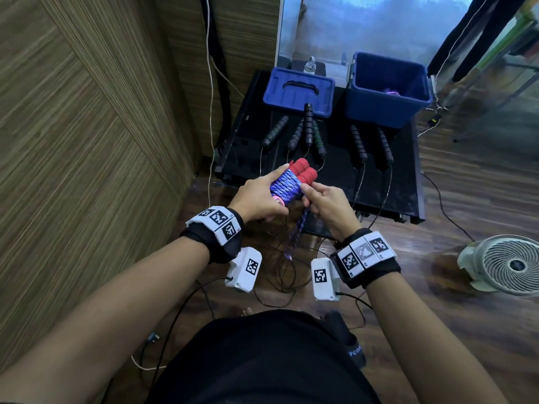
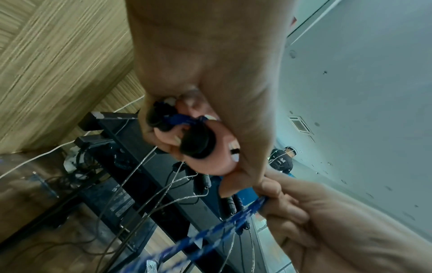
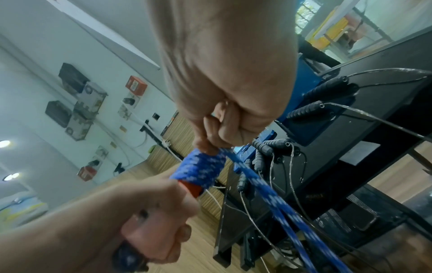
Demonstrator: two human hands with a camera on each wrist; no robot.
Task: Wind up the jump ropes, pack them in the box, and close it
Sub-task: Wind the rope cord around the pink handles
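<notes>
The red handles (image 1: 303, 172), wound in blue rope (image 1: 284, 186), are gripped by left hand (image 1: 259, 196) fingers; the rope's loose end is pinched by right hand (image 1: 326, 204) fingers

Floor (image 1: 481, 199): dark wood-look planks, glossy, running under and to the right of the hands. Wall panelling (image 1: 73, 126): striped light-brown wood grain in diagonal sections, to the left of the hands. Low black table (image 1: 408, 182): stands on the floor just beyond the hands. Glass partition (image 1: 364, 24): frosted, metal-framed, rises behind the table. White floor fan (image 1: 509, 265): lies grille-up on the floor, well to the right of the hands. White cable (image 1: 210, 112): hangs down the panelling left of the table. Pale ceiling (image 3: 35, 64) above the hands carries two lit round lights (image 3: 4, 143).
</notes>
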